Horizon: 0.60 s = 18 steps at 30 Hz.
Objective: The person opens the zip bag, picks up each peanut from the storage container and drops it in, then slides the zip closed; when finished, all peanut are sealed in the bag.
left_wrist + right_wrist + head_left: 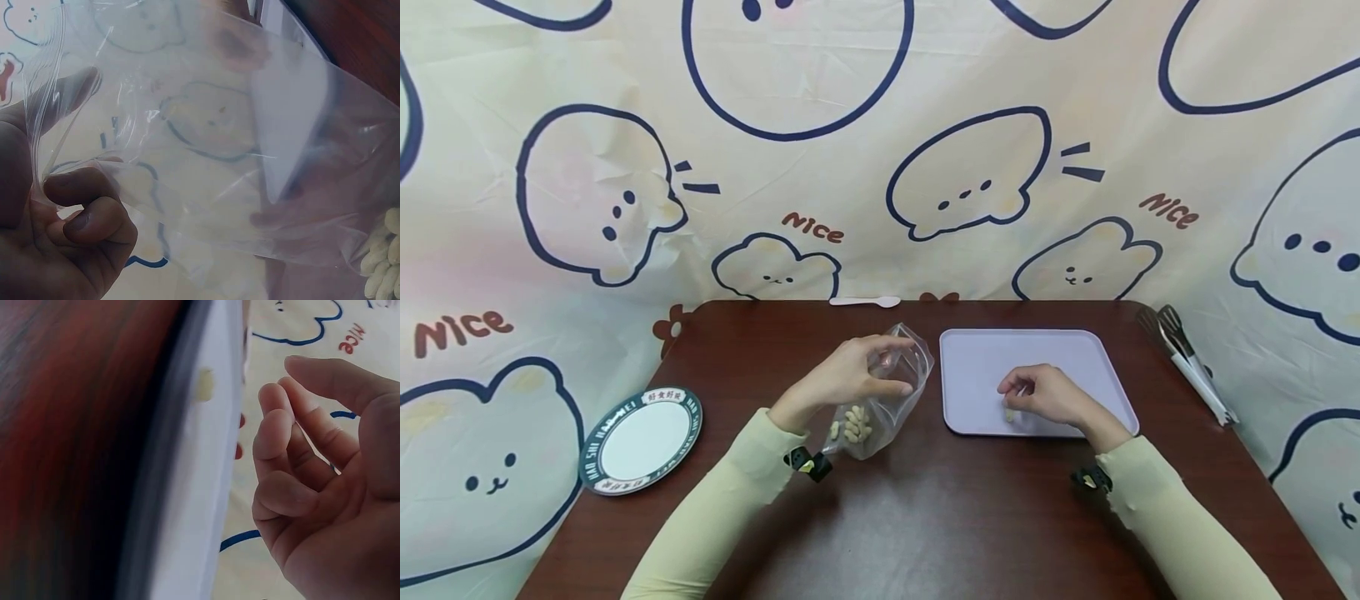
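My left hand [838, 375] grips a clear plastic zip bag [891, 421] near its mouth, thumb and index finger spread apart. Several peanuts [856, 425] lie in the bottom of the bag; part of them shows at the right edge of the left wrist view. Over the lilac tray [1000, 354] hovers my right hand [1047, 396], its fingers loosely bent and holding nothing. A single peanut [205, 385] lies on the tray, just under the right fingers in the head view.
A green-rimmed plate [692, 417] lies at the table's left edge. Tongs and a dark slotted utensil [1198, 375] lie along the right edge. At the back edge is a white spoon [865, 302], against a cartoon-printed cloth [820, 183]. The brown table [910, 517] extends toward me.
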{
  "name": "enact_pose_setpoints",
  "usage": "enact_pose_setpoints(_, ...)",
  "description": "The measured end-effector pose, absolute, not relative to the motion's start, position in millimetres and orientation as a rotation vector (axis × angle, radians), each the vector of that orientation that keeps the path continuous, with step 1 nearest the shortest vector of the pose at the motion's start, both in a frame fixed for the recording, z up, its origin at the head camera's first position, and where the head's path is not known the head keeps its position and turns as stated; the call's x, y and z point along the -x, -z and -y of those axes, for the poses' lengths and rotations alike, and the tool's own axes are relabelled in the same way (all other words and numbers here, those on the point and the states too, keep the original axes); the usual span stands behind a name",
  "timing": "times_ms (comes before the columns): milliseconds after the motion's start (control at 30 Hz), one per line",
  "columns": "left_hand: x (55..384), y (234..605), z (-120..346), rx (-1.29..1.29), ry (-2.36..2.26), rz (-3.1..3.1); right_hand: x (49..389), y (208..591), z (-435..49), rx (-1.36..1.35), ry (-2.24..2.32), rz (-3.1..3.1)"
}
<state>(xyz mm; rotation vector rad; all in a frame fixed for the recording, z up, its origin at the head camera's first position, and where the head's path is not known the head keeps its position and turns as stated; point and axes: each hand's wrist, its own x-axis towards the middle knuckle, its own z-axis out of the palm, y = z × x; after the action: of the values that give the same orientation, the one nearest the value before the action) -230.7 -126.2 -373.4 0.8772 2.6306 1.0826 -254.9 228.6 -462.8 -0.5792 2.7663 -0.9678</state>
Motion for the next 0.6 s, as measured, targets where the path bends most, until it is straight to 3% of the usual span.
enact_pose_setpoints(600,230,373,125,-0.896,-1.081,-2.638,255,487,-234,0.558,0.861,-2.762)
